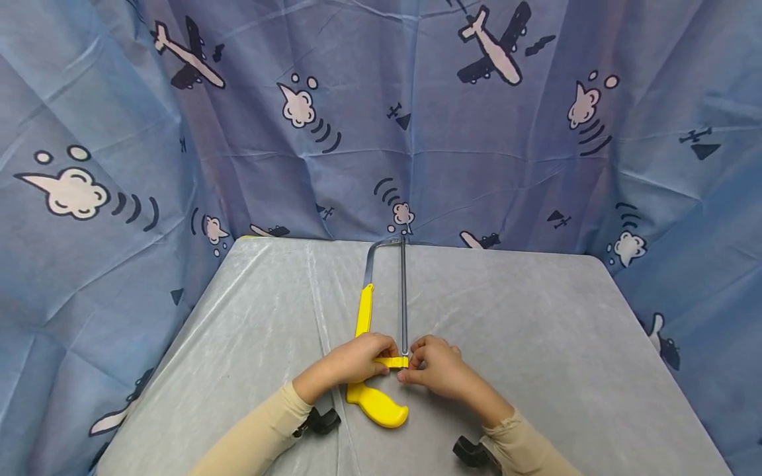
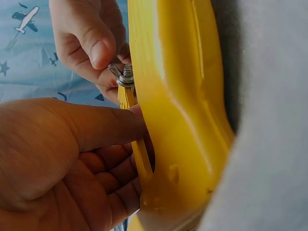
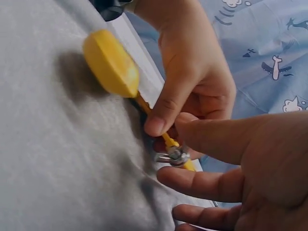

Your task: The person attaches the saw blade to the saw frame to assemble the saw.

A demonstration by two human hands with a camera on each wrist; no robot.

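- Your hacksaw [image 1: 365, 301] lies on the grey-covered table [image 1: 506, 317]; its wing nut [image 3: 177, 156] sits at the near end of the blade [image 1: 404, 297], on the yellow crosspiece [image 1: 390, 362].
- Your left hand [image 1: 360, 357], just left of the wing nut, pinches that crosspiece between thumb and fingers.
- Your right hand [image 1: 443, 367], just right of the wing nut, has thumb and index finger spread around it. The right wrist view shows a gap at the thumb, so you have no firm pinch there; whether the index finger touches, you can't tell.
- Turned too far the loosening way, the wing nut could run off its threaded stud [image 2: 127, 71] and drop. If the blade is under tension, which doesn't show, it might spring loose.
- Should your left pinch slacken, the crosspiece would probably twist along with the wing nut.
- The hacksaw points away from you: the pistol grip [image 1: 381, 408] is nearer you than the wing nut, slightly left; the metal bow [image 1: 369, 261] is well beyond it, near the airplane-print curtain [image 1: 357, 53].
- Its long axis runs near to far, the blade straight out beyond the wing nut.
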